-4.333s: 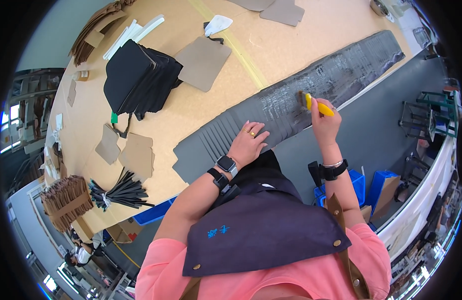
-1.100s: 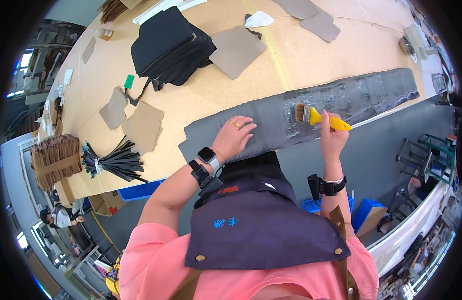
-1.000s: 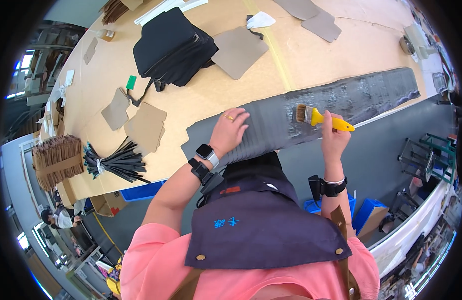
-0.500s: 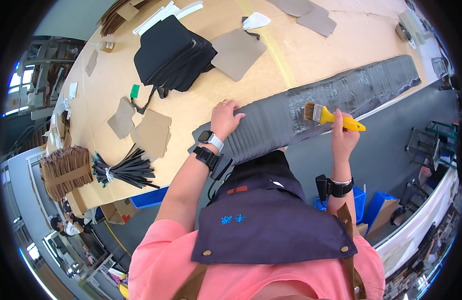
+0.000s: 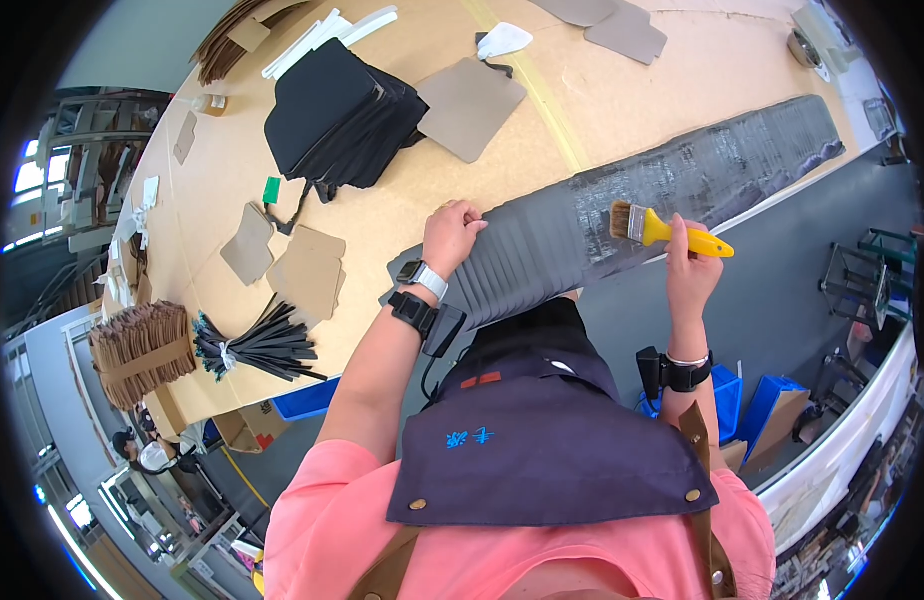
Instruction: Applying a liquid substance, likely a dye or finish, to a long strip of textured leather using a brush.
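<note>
A long row of overlapping grey sheets (image 5: 512,250) lies along the near edge of the table; toward the right its surface looks wet and glossy. My right hand (image 5: 689,275) grips the yellow handle of a flat paintbrush (image 5: 654,229), its brown bristles pointing left over the start of the glossy part. Whether the bristles touch the sheets I cannot tell. My left hand (image 5: 454,237) rests at the far edge of the row's left end, fingers curled in toward the thumb; anything between them is hidden.
Farther back stand a stack of black pieces (image 5: 332,115) and flat taupe pieces (image 5: 472,110). To the left lie a tied bundle of black strips (image 5: 257,345) and a banded brown stack (image 5: 142,350). A metal bowl (image 5: 804,48) sits at the far right. Blue bins (image 5: 767,410) stand below.
My left fingers have curled closer to the thumb at the sheets' edge. The paintbrush has barely moved in my right hand. The whole view has shifted slightly.
</note>
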`<state>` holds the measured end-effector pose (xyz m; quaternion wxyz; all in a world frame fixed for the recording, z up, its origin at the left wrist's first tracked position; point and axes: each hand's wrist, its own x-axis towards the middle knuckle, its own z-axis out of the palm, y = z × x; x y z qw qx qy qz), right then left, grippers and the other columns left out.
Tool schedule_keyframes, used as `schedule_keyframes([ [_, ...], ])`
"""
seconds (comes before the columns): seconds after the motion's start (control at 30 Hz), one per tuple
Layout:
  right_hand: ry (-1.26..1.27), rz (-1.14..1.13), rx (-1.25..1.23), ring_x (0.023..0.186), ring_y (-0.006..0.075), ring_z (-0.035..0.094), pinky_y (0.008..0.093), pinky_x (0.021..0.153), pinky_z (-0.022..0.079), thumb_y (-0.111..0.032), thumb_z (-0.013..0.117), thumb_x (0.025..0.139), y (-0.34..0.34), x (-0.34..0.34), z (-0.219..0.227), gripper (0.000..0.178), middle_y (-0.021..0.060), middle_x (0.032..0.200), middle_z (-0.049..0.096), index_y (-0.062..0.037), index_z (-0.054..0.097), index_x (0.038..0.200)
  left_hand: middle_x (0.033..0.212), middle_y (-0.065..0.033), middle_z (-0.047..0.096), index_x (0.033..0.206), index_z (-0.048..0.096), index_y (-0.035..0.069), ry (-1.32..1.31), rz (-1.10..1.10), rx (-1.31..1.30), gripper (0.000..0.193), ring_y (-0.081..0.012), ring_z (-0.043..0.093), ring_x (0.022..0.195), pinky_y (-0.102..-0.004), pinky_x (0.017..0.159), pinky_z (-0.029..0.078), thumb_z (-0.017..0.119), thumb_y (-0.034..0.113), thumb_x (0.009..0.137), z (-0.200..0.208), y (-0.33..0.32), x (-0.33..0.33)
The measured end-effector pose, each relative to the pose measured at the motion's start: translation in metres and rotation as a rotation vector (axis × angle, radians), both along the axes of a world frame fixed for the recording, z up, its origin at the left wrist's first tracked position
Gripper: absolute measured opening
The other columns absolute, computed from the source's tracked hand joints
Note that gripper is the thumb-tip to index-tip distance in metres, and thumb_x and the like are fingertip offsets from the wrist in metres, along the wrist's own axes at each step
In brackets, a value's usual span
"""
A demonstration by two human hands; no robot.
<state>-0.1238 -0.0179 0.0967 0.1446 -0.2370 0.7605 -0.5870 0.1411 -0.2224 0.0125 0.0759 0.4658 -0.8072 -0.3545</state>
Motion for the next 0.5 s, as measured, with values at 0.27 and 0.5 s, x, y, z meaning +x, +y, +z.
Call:
schedule_keyframes([
  [0.27,0.002,0.013,0.001,0.059,0.0026,0.052,0.0192,0.054,0.039,-0.016,0.068,0.094,0.0013,-0.0013,-0.0028,0.018,-0.0017,0.065,0.059,0.0004,0.07,0.089,0.082,-0.0105,0.066,0.083,0.066,0.003,0.002,0.002,-0.006,0.017,-0.0246,0.064,0.076,-0.0355,0.071,0.052,0.076,0.015,0.078,-0.0036,0.0001,-0.0013],
  [0.5,-0.007,0.025,0.013,0.059,0.0022,0.051,0.019,0.054,0.039,-0.016,0.068,0.094,-0.0014,0.0019,0.0006,0.018,-0.0022,0.065,0.059,0.0004,0.07,0.088,0.09,-0.0108,0.066,0.09,0.066,0.003,0.011,-0.019,-0.16,0.022,-0.0275,0.063,0.083,-0.0361,0.079,0.051,0.078,0.017,0.078,0.0024,0.0036,-0.0019],
])
